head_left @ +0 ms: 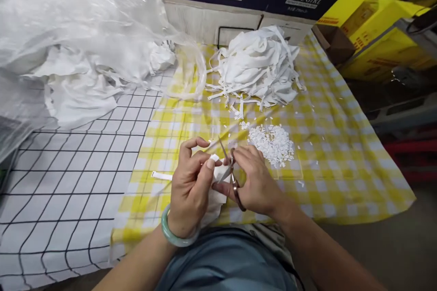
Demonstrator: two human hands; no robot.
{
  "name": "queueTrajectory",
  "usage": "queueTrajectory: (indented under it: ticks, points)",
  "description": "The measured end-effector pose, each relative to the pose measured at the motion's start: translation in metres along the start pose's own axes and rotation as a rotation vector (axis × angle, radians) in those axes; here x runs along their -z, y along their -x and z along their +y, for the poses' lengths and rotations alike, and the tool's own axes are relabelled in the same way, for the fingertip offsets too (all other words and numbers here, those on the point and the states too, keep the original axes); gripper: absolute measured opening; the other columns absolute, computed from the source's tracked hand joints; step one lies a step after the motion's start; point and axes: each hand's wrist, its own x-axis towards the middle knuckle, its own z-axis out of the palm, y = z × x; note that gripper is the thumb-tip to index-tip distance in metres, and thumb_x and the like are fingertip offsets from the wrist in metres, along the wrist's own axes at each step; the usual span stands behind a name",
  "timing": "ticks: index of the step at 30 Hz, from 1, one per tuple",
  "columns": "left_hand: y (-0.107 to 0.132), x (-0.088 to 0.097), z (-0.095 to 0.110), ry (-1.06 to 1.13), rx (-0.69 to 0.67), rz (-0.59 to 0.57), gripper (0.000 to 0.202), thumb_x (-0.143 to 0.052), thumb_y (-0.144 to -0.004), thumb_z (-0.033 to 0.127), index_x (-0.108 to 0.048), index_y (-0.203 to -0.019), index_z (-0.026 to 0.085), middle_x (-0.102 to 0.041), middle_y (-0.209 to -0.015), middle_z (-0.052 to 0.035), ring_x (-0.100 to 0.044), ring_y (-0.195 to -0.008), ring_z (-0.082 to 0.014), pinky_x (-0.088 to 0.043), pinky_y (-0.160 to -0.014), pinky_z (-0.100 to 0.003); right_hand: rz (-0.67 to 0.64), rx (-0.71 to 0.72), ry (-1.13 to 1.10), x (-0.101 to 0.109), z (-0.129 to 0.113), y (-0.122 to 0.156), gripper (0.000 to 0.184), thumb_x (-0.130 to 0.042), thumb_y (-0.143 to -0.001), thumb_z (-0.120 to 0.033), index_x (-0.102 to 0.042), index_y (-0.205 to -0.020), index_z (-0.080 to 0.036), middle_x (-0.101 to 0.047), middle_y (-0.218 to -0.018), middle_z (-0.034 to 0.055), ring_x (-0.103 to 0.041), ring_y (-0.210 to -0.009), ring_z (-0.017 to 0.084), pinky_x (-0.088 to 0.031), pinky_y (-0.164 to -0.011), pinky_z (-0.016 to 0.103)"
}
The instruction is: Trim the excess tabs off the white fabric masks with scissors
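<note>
A piece of white strapped fabric (218, 198) is pinched between the thumb and fingers of my left hand (193, 179), which has a pale green bangle at the wrist. One strap with a small end fitting (161, 175) sticks out to the left of that hand. My right hand (257, 179) grips a pair of scissors (235, 182), its fingers around the handles. The scissor blades are parted and point up and away, close to the left fingertips and the fabric. Whether the blades touch the fabric is hard to tell.
A heap of white strapped fabric pieces (259, 63) lies ahead, before a Blue Girl beer carton (215, 16). Small white clippings (273, 143) are piled nearer. More white fabric (78, 86) lies under clear plastic (82, 4) at left. Yellow boxes (385, 50) stand right.
</note>
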Motion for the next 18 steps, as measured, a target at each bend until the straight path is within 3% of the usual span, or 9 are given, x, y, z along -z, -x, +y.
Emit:
queueTrajectory:
  ticks: [5,18]
  points:
    - [0.0043,-0.0112,-0.0013,-0.075,-0.036,-0.047,0.021,-0.05,-0.096,0.017,-0.067,-0.084,0.022,-0.061,-0.083,-0.0055,-0.047,-0.119,-0.0239,-0.042,-0.099,-0.042,-0.015,-0.034,0.085,0.0026,0.0039,0.0111,0.046,-0.075,-0.07,-0.055,-0.046,-0.064,-0.02,-0.057,-0.067,0.0017,-0.046,-0.072,0.019,-0.033,-0.073,0.035]
    - [0.0103,-0.0114,-0.008,-0.086,-0.005,-0.11,0.025,-0.047,-0.097,0.018,-0.068,-0.085,0.023,-0.063,-0.086,-0.0067,-0.043,-0.125,-0.0261,-0.043,-0.099,-0.046,-0.019,-0.05,0.059,0.0045,0.0026,0.0088,0.039,-0.075,-0.068,-0.044,-0.045,-0.06,-0.02,-0.056,-0.06,-0.0013,-0.044,-0.065,0.015,-0.03,-0.071,0.033]
